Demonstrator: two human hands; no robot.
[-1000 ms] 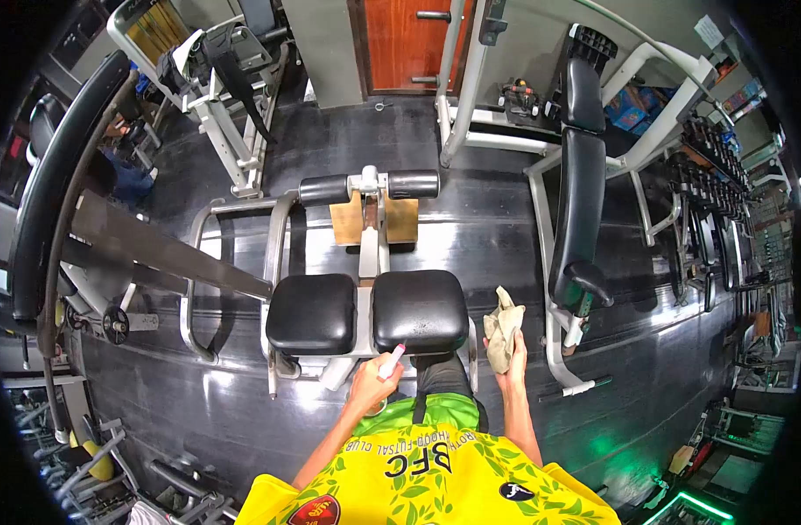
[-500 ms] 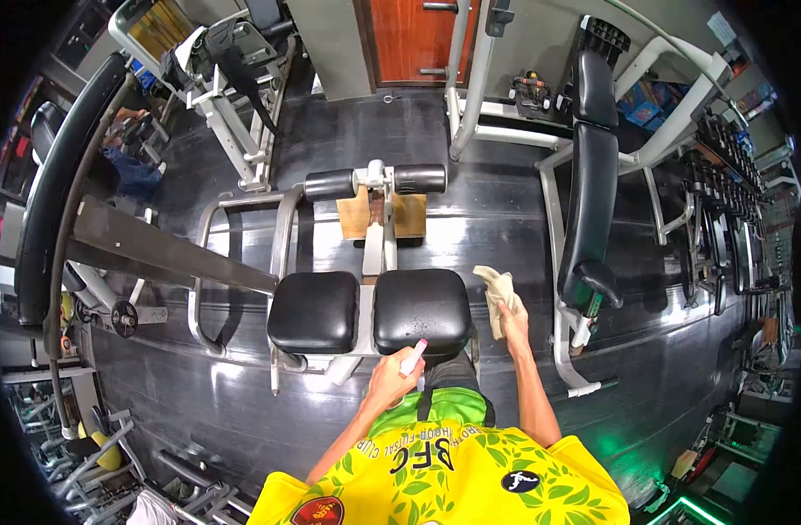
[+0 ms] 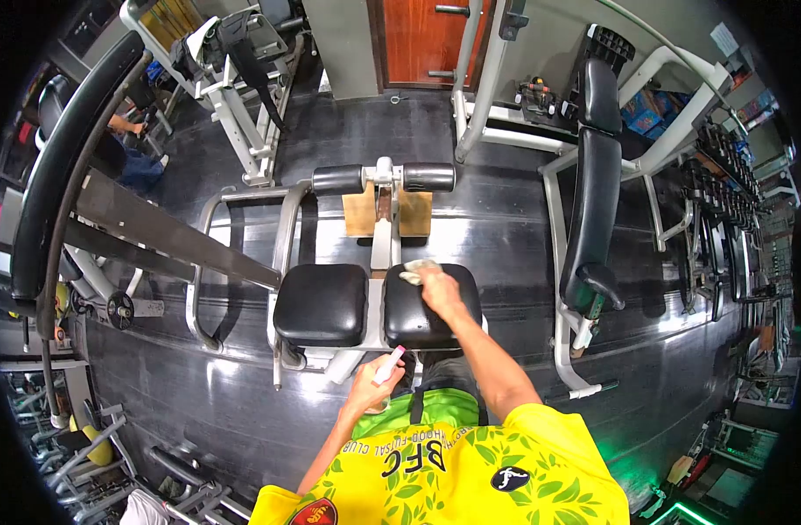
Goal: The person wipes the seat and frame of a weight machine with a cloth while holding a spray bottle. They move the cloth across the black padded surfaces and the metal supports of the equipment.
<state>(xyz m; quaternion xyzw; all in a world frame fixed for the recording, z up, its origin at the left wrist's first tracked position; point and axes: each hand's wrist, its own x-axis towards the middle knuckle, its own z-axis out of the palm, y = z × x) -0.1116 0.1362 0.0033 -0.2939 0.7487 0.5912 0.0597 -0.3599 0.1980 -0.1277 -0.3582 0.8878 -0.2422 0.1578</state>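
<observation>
My right hand (image 3: 439, 291) presses a pale cloth (image 3: 420, 272) onto the far part of the right black seat pad (image 3: 409, 325). Its fingers are wrapped over the cloth. Lower and to the left, my left hand (image 3: 372, 385) grips a white spray bottle (image 3: 389, 365) with a pink tip, in front of the pads and near my green garment. The bottle's lower part is hidden by the hand. Beside the right pad sits a matching left pad (image 3: 322, 304), which neither hand touches.
Beyond the pads stand two foam rollers (image 3: 428, 178) on a post over a wooden plate (image 3: 415, 215). A tall padded bench (image 3: 590, 219) rises at the right. On the left, a slanted metal beam (image 3: 168, 238) reaches toward the seat. At far left a person's leg (image 3: 142, 171) shows.
My right hand has swung left with the cloth, from beside the right pad onto it. My left hand and the bottle have drawn slightly back and left, away from the pad.
</observation>
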